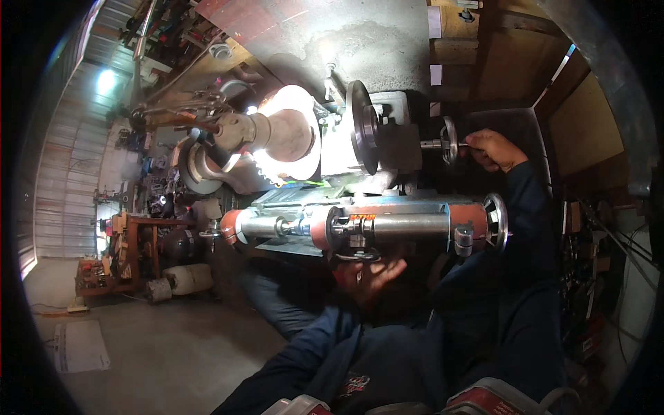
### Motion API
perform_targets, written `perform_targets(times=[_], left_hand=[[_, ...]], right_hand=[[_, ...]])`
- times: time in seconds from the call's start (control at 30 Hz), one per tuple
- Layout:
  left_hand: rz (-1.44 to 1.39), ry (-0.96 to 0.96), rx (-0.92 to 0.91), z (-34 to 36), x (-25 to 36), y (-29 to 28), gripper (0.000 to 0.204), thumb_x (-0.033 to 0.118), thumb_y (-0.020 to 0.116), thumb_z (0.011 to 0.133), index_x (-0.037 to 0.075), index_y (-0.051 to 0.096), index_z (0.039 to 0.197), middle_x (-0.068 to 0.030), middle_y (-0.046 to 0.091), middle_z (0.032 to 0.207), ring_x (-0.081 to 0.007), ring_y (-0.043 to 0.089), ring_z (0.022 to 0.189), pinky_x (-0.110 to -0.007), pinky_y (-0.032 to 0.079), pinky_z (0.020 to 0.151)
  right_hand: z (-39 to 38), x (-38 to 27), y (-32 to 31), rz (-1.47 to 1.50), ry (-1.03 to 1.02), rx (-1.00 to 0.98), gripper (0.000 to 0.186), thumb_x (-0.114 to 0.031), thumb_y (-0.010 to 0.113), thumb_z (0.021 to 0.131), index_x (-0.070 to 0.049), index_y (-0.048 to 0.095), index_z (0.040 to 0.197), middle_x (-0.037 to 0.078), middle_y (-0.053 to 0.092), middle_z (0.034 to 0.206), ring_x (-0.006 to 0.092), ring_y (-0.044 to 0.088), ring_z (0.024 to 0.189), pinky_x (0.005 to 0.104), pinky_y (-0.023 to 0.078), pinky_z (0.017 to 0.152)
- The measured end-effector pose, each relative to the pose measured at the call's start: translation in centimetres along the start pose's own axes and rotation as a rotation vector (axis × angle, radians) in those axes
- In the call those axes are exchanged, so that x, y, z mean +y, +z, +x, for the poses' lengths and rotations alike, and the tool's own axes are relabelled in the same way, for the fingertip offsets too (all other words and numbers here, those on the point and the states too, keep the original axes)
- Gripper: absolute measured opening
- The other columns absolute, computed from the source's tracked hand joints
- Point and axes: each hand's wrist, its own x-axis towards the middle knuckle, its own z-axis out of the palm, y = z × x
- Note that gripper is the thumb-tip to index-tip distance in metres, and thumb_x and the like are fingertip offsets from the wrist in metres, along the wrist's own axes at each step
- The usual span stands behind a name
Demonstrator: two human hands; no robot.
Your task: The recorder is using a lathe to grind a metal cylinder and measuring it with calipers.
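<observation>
One handwheel [453, 142] faces right, its shaft [431, 145] running left-right.

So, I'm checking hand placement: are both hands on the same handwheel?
No: the right hand grips the handle of the far handwheel, while the left hand is away from it, below the metal cylinder.

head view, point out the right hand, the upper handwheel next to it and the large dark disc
Right hand [494, 151]: head view, on the back of the hand.
Upper handwheel [454, 137]: head view, on its rim.
Large dark disc [358, 128]: head view, on its flat face.
</observation>
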Motion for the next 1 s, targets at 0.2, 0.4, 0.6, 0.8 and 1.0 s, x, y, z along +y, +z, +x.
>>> perform_targets(times=[0.2, 0.4, 0.6, 0.8, 1.0], left_hand=[[1.314, -0.270, 0.154, 4.0, 3.3, -10.1, 0.047, 0.019, 0.063, 0.089, 0.008, 0.047, 0.132, -0.0070, 0.059, 0.117, -0.0165, 0.062, 0.089, -0.025, 0.050, 0.084], [1.270, 0.570, 0.329, -0.1, 6.3, 0.5, 0.040, 0.026, 0.070, 0.084, 0.002, 0.060, 0.114, -0.0091, 0.067, 0.099, -0.0255, 0.066, 0.090, -0.035, 0.052, 0.081], [1.826, 0.019, 0.040, -0.7, 8.6, -3.1, 0.026, 0.015, 0.061, 0.088, 0.001, 0.062, 0.110, -0.0175, 0.070, 0.090, -0.0259, 0.071, 0.077, -0.024, 0.053, 0.058], [0.982, -0.383, 0.160, 3.2, 3.5, -5.3, 0.025, 0.009, 0.059, 0.087, 0.003, 0.060, 0.112, -0.0170, 0.066, 0.099, -0.0257, 0.066, 0.094, -0.023, 0.052, 0.060], [0.983, 0.237, 0.030, 4.1, 2.0, -10.0, 0.025, 0.012, 0.062, 0.086, 0.002, 0.062, 0.109, -0.0190, 0.065, 0.109, -0.0254, 0.061, 0.110, -0.033, 0.056, 0.075]], right_hand=[[2.4, 1.7, -1.1, -0.358, 0.124, -0.186, 0.034, -0.031, 0.052, 0.097, -0.001, 0.067, 0.100, 0.005, 0.058, 0.066, 0.0118, 0.049, 0.051, 0.0311, 0.042, 0.048], [6.4, 3.6, -3.0, -0.717, -0.441, 0.651, 0.030, -0.027, 0.059, 0.094, 0.000, 0.069, 0.104, 0.012, 0.072, 0.098, 0.0197, 0.066, 0.084, 0.0344, 0.050, 0.082], [4.4, 0.9, -0.9, -0.396, -0.497, 0.624, 0.021, -0.016, 0.067, 0.089, 0.001, 0.071, 0.101, 0.014, 0.072, 0.093, 0.0184, 0.066, 0.087, 0.0327, 0.049, 0.081], [4.2, 1.6, -1.7, -0.393, -0.444, 0.605, 0.024, -0.018, 0.068, 0.088, 0.002, 0.071, 0.101, 0.014, 0.073, 0.093, 0.0162, 0.065, 0.083, 0.0317, 0.049, 0.080], [0.1, -0.5, -1.1, -0.262, -0.263, 0.318, 0.025, -0.017, 0.069, 0.087, 0.005, 0.071, 0.096, 0.010, 0.071, 0.080, 0.0114, 0.059, 0.063, 0.0269, 0.046, 0.060]])
